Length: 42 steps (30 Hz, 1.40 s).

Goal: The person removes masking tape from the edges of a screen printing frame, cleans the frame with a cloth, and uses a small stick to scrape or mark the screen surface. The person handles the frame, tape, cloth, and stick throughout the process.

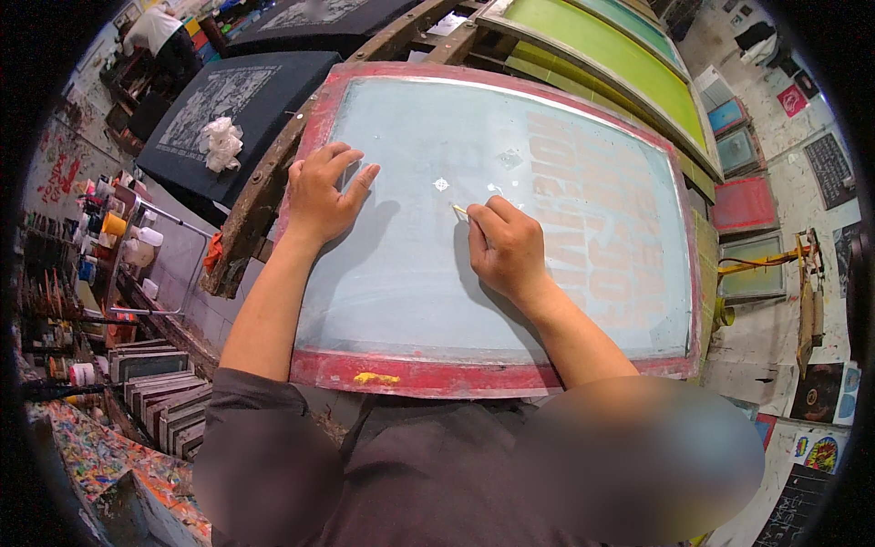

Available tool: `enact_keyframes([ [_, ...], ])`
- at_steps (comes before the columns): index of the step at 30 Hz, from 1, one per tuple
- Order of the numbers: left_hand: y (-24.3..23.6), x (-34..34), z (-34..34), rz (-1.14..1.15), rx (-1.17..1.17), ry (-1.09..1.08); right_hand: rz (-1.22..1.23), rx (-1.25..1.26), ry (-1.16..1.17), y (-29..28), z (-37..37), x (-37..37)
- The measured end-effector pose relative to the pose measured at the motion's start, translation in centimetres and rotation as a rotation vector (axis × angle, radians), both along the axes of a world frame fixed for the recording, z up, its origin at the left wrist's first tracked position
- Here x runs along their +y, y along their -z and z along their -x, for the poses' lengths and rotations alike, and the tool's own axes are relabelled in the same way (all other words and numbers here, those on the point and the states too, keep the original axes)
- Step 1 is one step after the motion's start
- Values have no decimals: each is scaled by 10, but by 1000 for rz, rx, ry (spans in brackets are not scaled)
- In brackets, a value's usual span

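A printing screen with a red-stained frame (401, 376) and pale blue mesh (428, 137) lies flat in front of me. Faded pinkish block shapes cover its right half. My left hand (321, 193) rests flat on the mesh near the upper left corner, fingers spread, holding nothing. My right hand (506, 246) sits near the middle of the mesh, pinching a small thin pale stick (459, 211) whose tip touches the mesh. Small white specks (441, 184) dot the mesh just above the stick.
A black printed shirt (239, 109) on a platen at upper left carries a crumpled white rag (221, 143). Green screens (611, 55) stand behind. A cart with ink jars (114, 239) and stacked squeegees (164, 397) is at left. A person (155, 32) works far back.
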<state>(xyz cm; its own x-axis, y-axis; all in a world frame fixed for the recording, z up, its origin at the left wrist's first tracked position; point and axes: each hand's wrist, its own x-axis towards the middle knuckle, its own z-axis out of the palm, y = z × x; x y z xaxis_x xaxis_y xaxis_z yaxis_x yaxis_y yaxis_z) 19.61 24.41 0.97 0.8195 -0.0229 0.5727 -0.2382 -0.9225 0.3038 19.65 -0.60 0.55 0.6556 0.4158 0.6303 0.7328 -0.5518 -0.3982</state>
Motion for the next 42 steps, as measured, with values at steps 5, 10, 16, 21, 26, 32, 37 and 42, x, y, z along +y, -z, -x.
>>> enact_keyframes([
  [5, -4, -2, 1, -14, 44, -17, 1, -13, -25, 1, -1, 0],
  [10, 2, 2, 3, 15, -46, 1, -23, -14, -21, 6, 0, 0],
  [16, 1, 1, 4, -1, -138, 1, -5, 0, 1, 2, 1, -3],
  [21, -21, 7, 2, 74, -166, 146, -220, 83, 10, -12, -2, -14],
  [26, -75, -11, 18, 156, -76, 238, -370, 341, -39, -37, -4, -36],
  [32, -128, -94, 64, 236, -120, 454, -681, 598, -204, -85, 31, -63],
  [37, -133, -149, 86, 347, -81, 623, -720, 433, -326, -104, 64, -77],
  [42, -127, -168, 94, 421, -146, 602, -716, 350, -331, -105, 72, -90],
])
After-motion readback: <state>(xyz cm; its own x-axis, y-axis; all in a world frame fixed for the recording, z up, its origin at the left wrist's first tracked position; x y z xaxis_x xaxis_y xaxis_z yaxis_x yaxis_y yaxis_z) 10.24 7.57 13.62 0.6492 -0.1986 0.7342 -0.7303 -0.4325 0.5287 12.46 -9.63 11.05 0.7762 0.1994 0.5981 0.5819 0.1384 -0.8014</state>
